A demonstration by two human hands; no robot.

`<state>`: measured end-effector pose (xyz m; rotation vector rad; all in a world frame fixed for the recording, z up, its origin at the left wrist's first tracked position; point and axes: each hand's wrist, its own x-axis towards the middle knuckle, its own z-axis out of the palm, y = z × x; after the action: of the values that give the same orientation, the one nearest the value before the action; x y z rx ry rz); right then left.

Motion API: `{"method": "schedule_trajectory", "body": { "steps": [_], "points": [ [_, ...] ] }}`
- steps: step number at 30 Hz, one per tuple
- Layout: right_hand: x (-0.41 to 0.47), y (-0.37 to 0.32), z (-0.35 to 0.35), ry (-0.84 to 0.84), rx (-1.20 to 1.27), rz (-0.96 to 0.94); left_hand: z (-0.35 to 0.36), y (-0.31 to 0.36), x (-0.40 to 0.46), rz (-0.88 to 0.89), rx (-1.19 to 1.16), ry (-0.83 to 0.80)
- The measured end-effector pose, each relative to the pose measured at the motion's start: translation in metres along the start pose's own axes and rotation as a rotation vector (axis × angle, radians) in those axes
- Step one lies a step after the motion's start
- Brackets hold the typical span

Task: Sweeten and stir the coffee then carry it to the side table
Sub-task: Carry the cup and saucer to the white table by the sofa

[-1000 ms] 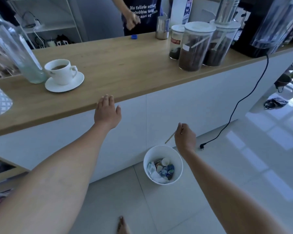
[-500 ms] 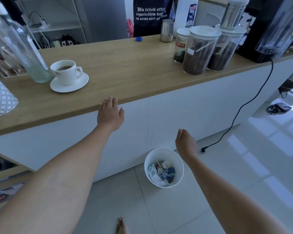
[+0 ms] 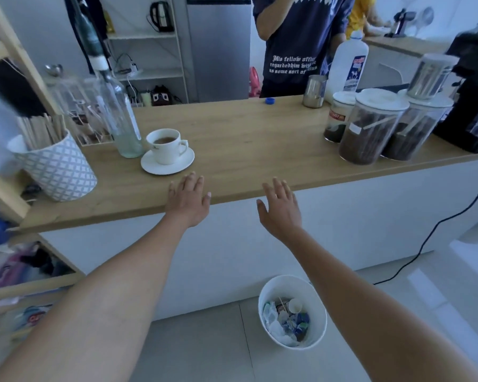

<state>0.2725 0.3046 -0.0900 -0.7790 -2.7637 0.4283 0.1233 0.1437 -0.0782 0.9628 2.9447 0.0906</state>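
Note:
A white cup of coffee [image 3: 164, 145] stands on a white saucer [image 3: 152, 166] on the wooden counter [image 3: 246, 144], left of centre. My left hand [image 3: 188, 199] is flat over the counter's front edge, just below and right of the saucer, fingers spread and holding nothing. My right hand [image 3: 279, 208] is raised in front of the counter's edge, further right, fingers apart and empty. Neither hand touches the cup.
A glass bottle [image 3: 119, 117] stands right behind the cup. A patterned pot of wooden stirrers [image 3: 57, 166] sits at the left. Lidded jars [image 3: 370, 128] and a black coffee machine [image 3: 472, 106] fill the right. A white waste bin [image 3: 319, 307] is on the floor. A person [image 3: 295, 42] stands behind the counter.
My right hand held a wooden stirrer above the bin, released it, and has risen to the counter's edge with fingers apart. The view has tilted up and nearer the counter.

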Motion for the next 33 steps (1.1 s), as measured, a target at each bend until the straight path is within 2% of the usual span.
{"method": "schedule_trajectory", "body": {
  "steps": [11, 14, 16, 19, 22, 28, 30, 33],
  "points": [
    [0.081, -0.1, 0.019, -0.111, -0.024, -0.194, -0.027, -0.105, 0.015, -0.224, -0.06, 0.014],
    [0.101, -0.119, 0.027, -0.148, 0.009, -0.201, -0.034, -0.123, 0.025, -0.311, -0.175, 0.01],
    [0.116, -0.132, 0.032, -0.16, 0.051, -0.183, -0.041, -0.132, 0.035, -0.408, -0.342, -0.002],
    [0.131, -0.149, 0.031, -0.188, 0.197, -0.082, -0.05, -0.142, 0.053, -0.546, -0.63, -0.029],
    [0.153, -0.167, 0.031, -0.28, 0.398, 0.105, -0.059, -0.151, 0.074, -0.607, -0.761, -0.063],
    [0.199, -0.186, 0.022, -0.46, 1.164, 0.66, -0.075, -0.152, 0.106, -0.684, -1.218, -0.151],
    [0.208, -0.185, 0.022, -0.519, 1.288, 0.73, -0.076, -0.154, 0.118, -0.705, -1.286, -0.178],
    [0.219, -0.182, 0.021, -0.603, 1.333, 0.761, -0.074, -0.156, 0.134, -0.723, -1.334, -0.208]
  ]
}}
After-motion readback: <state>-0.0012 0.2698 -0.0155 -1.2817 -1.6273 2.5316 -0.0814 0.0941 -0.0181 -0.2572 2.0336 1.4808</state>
